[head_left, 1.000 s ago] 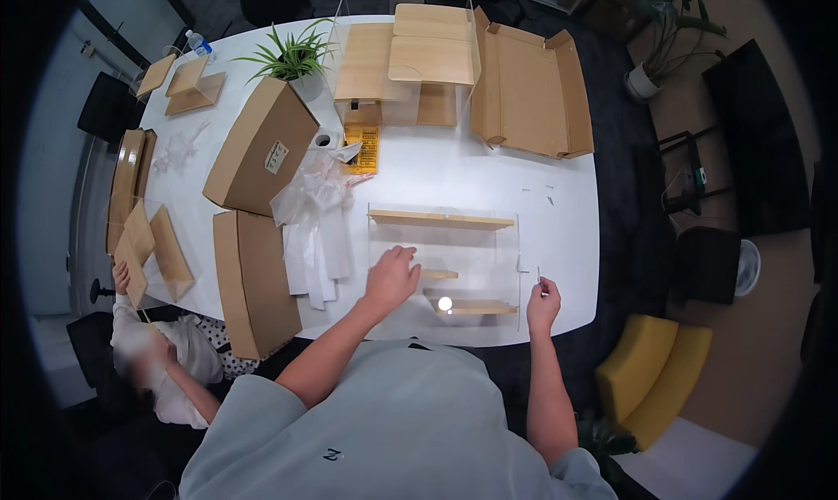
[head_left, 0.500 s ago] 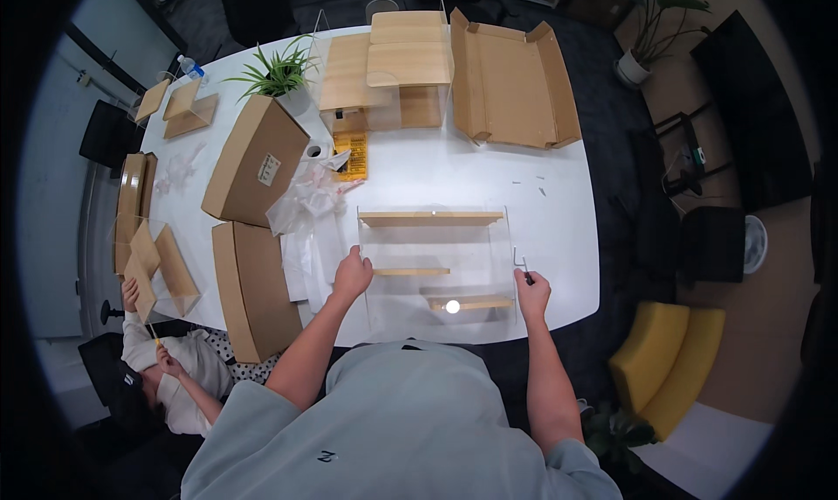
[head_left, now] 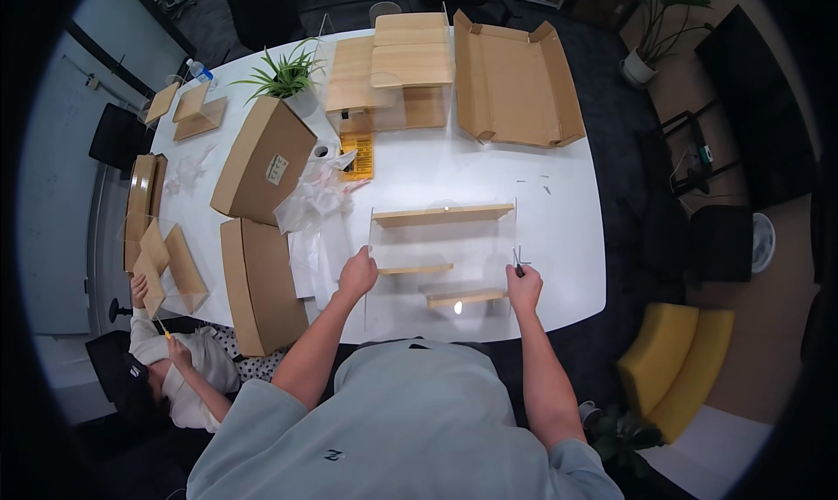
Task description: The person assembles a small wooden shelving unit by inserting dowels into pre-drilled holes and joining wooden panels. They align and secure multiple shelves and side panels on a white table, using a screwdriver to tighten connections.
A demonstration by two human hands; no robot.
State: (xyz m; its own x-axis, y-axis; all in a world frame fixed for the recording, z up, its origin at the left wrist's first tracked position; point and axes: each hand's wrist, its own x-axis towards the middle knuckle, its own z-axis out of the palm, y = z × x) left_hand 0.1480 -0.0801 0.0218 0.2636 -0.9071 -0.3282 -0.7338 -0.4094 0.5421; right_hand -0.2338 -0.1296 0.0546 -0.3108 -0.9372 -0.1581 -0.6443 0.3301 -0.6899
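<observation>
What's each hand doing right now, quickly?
Left hand: fingers curled at the clear left panel; whether it grips cannot be told.
Right hand: closed, holding a thin dark-handled tool.

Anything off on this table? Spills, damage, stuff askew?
No spill or damage visible. Just untidy: crumpled clear plastic heaped between the cardboard boxes and the yellow case, and a few small loose pieces lying scattered past the far right corner of the shelf unit, maybe easy to lose.
</observation>
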